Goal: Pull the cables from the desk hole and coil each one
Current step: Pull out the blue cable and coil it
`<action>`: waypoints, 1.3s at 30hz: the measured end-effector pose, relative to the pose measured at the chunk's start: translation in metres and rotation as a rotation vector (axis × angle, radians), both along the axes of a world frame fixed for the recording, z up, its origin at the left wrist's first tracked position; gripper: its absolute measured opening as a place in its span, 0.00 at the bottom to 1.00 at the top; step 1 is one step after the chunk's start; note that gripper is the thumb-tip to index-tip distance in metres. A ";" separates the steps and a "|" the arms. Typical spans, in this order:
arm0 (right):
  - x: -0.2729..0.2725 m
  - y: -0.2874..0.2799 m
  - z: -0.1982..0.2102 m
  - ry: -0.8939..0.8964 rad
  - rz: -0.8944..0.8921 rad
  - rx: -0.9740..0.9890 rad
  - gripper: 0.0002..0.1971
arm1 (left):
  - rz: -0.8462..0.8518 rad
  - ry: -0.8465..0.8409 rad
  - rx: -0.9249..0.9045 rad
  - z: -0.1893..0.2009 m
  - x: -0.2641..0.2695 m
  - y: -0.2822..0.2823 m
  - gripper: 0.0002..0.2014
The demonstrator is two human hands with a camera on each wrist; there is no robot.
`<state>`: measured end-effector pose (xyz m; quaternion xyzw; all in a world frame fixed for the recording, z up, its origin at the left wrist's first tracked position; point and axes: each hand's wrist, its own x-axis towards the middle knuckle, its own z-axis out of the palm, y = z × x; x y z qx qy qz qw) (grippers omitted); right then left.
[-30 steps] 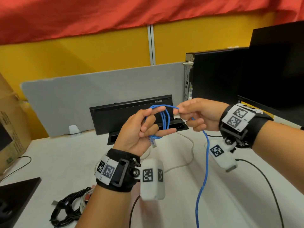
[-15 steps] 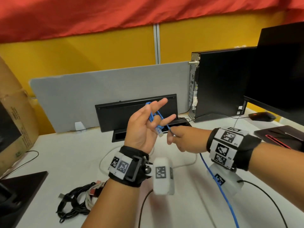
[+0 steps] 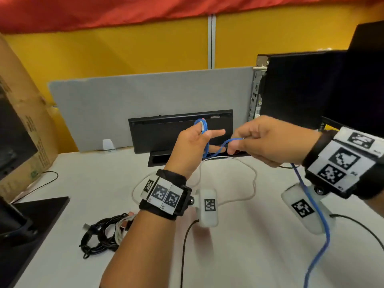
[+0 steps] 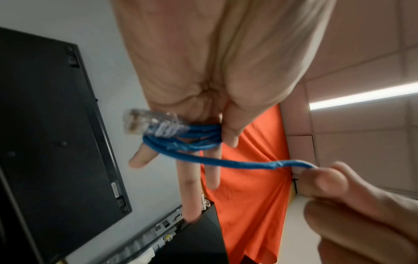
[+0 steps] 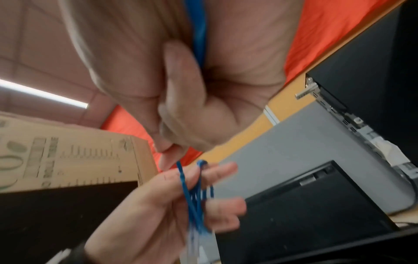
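Observation:
A blue network cable (image 3: 319, 217) is wound in several loops (image 4: 192, 141) round the straight fingers of my left hand (image 3: 207, 134), raised above the desk. Its thumb lies over the loops, and the clear plug (image 4: 147, 123) sticks out beside the palm. My right hand (image 3: 234, 146) pinches the same cable a short way to the right of the coil. From there the cable hangs under my right wrist and runs off the near edge. Behind both hands is the black desk hole (image 3: 166, 159) with its lid (image 3: 180, 132) up. A white cable (image 3: 249, 169) runs from it onto the desk.
A bundle of coiled black cables (image 3: 104, 233) lies near my left forearm. A cardboard box (image 3: 22, 132) stands at the left and a black panel (image 3: 31, 225) in front of it. A computer tower (image 3: 291, 90) and monitor (image 3: 365, 80) stand at the right, a grey divider (image 3: 145, 100) behind.
My right hand has risen from under my left palm and moved right, drawing a length of blue cable out from the coil. My left hand still carries the loops.

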<state>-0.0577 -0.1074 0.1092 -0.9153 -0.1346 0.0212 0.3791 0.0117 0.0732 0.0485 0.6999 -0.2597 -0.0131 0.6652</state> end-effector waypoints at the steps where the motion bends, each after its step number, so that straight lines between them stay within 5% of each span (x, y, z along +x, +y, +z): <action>1: 0.003 -0.003 0.007 -0.038 -0.009 0.046 0.11 | -0.049 0.030 0.001 0.001 -0.003 -0.002 0.14; 6: 0.021 -0.013 0.020 -0.379 -0.076 0.105 0.09 | -0.246 0.003 0.021 0.001 -0.012 -0.008 0.18; 9: 0.032 -0.014 0.010 -0.471 -0.129 0.153 0.07 | -0.442 0.093 -0.118 0.002 -0.018 -0.009 0.18; 16: 0.050 -0.006 -0.036 -0.081 -0.189 0.079 0.14 | -0.625 0.187 -0.502 0.011 -0.023 -0.009 0.22; 24: 0.028 0.021 -0.057 0.098 -0.059 -0.194 0.19 | -0.291 0.180 -0.612 0.006 -0.011 -0.005 0.23; 32: 0.004 0.023 -0.026 0.202 0.039 -0.324 0.07 | -0.174 0.013 -0.277 0.006 -0.012 -0.007 0.09; 39: 0.010 0.011 0.000 -0.201 -0.083 -0.260 0.07 | -0.005 -0.052 0.133 0.009 -0.015 -0.013 0.12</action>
